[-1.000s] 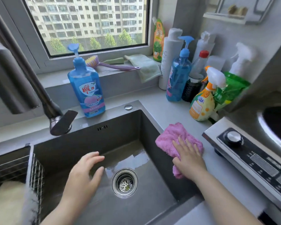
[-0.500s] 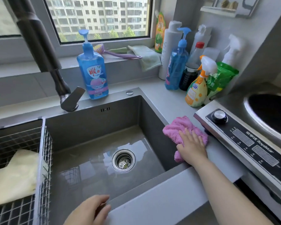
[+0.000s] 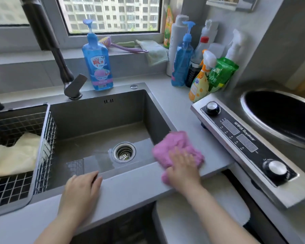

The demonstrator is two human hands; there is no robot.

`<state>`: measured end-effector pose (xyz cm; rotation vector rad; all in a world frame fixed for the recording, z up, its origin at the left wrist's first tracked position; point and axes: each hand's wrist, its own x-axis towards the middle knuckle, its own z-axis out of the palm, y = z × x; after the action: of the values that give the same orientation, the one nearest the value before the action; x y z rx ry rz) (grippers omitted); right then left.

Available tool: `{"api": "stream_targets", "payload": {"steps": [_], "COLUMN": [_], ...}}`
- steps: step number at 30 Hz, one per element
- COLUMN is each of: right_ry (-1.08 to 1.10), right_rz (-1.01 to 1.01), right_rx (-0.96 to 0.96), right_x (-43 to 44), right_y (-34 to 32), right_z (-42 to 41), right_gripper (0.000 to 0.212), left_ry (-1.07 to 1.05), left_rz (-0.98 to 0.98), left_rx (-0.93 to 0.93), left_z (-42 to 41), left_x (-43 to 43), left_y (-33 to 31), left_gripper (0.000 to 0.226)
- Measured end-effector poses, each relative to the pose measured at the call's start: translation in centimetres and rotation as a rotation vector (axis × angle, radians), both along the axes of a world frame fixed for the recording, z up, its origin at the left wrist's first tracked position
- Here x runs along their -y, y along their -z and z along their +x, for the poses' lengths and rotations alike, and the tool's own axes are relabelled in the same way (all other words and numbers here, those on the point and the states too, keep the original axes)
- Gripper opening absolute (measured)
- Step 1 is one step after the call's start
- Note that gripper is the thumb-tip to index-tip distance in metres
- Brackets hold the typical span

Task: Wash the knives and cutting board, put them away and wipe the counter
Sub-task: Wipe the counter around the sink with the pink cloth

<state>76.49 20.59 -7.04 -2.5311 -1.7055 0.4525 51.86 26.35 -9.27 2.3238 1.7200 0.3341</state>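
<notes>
My right hand (image 3: 182, 169) presses flat on a pink cloth (image 3: 173, 147) at the front right corner of the sink, on the grey counter (image 3: 181, 110). The cloth hangs partly over the sink's right rim. My left hand (image 3: 82, 188) rests palm down on the counter strip in front of the sink (image 3: 99, 113), fingers together, holding nothing. No knife or cutting board is in view.
An induction cooker (image 3: 245, 140) with a dark wok (image 3: 280, 113) stands right of the cloth. Several bottles (image 3: 181, 57) crowd the back right corner, a blue soap bottle (image 3: 98, 62) stands behind the sink. A wire basket (image 3: 42, 155) holding a yellow cloth (image 3: 14, 155) sits at left beside the faucet (image 3: 63, 67).
My right hand has dragged the pink cloth along the counter towards the front edge. My left hand has left the sink basin and settled on the front counter strip.
</notes>
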Motion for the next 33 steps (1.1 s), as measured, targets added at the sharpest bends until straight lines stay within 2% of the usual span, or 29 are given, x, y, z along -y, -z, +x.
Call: {"api": "stream_targets", "payload": {"steps": [2,5,7,10,14,17,19,21,22,23,25,28,30,31,33], "right_ry": [-0.196,-0.414,-0.430,-0.287,-0.290,-0.519,-0.624,-0.572,-0.517,-0.425,-0.186,0.028,0.005,-0.023,-0.019], "right_rz": [0.011,0.044,0.044,0.034,0.059,0.070,0.115,0.170,0.252,0.373,0.452,0.425,0.317,0.252,0.177], "right_rx": [-0.073,-0.150,-0.126,-0.061,-0.102,-0.156,-0.222,-0.325,-0.313,-0.271,-0.251,-0.326,-0.386,-0.407,-0.411], "right_x": [0.3,0.9,1.1,1.0,1.1,1.6,2.3,2.7,2.8,2.8,2.8,2.6,2.8,3.0,3.4], "right_y": [0.3,0.5,0.2,-0.1,-0.1,0.6,0.7,0.7,0.6,0.8,0.6,0.2,-0.1,-0.1,0.2], "right_z": [-3.2,-3.1,-0.4,2.7,0.8,-2.6,-4.2,-4.2,-3.7,-2.9,-1.0,0.4,0.2,-0.1,-1.0], "right_gripper": [0.101,0.096,0.100,0.109,0.104,0.098,0.085,0.077,0.070,0.059,0.047,0.049,0.029,0.019,0.023], "left_ry": [-0.044,-0.065,-0.064,-0.051,-0.045,-0.032,0.049,0.147,0.195,0.241,0.291,0.461,0.522,0.538,0.510], "left_rz": [-0.033,-0.027,-0.038,-0.057,-0.095,-0.079,-0.106,-0.143,-0.154,-0.161,-0.155,-0.035,0.042,0.021,-0.062], "left_rx": [0.005,0.017,0.008,-0.019,-0.037,0.048,0.141,0.229,0.241,0.235,0.199,0.069,0.047,0.035,0.044], "left_z": [0.5,0.7,0.5,0.4,0.7,1.4,2.5,3.8,4.4,4.8,5.7,6.5,6.7,6.7,7.0], "left_x": [0.2,0.5,0.6,0.7,0.6,0.3,0.2,0.4,0.4,0.2,-0.1,-0.5,-0.5,-0.4,-0.3], "left_y": [-0.2,-0.5,-0.7,-1.1,-1.6,-1.8,-2.0,-2.5,-2.6,-2.6,-2.9,-2.6,-2.4,-2.5,-2.9], "left_gripper": [0.033,0.034,0.037,0.044,0.040,0.039,0.052,0.066,0.073,0.082,0.089,0.061,0.046,0.042,0.036]}}
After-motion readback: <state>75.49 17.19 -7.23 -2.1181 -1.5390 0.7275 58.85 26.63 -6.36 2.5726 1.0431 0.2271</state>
